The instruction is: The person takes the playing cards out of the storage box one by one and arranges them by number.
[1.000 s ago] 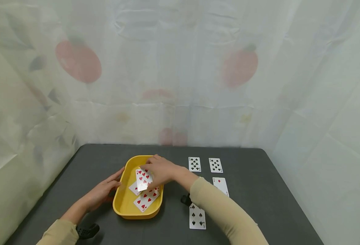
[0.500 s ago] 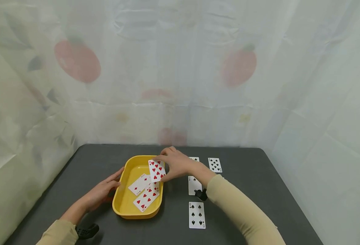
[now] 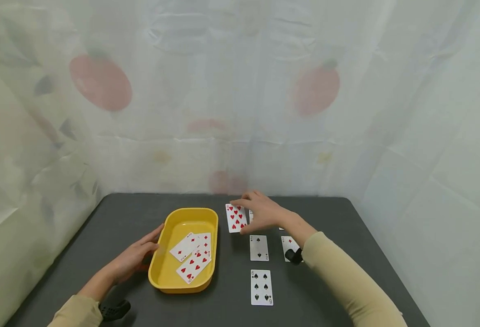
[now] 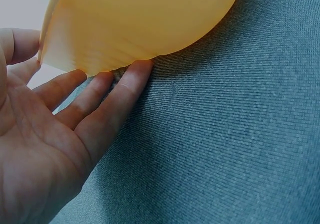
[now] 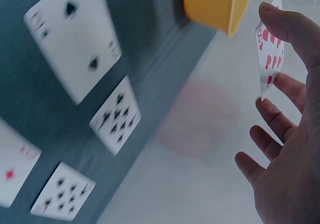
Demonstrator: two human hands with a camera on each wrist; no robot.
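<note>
— Item one: where was the eight of hearts (image 3: 236, 218) recorded?

— Held off the tabletop (image 3: 329, 272) at the 12 o'clock end of the card rows, just at 3 o'clock of the yellow tray (image 3: 164, 274). It was pinched between thumb and fingertips of the right hand (image 3: 264, 212), the remaining fingers spread loosely. Its long axis was logged running 12 to 6.

— And the nearer hand?

— The right; the card lay at its 9 o'clock. The left hand (image 3: 135, 255) was entered as flat, fingers straight, touching the tray's 9 o'clock wall.

— Neighbouring entries?

— The two of spades (image 3: 259, 247) at the held card's 5 o'clock, the six of spades (image 3: 261, 287) beyond; three red cards were left in the tray.
</note>
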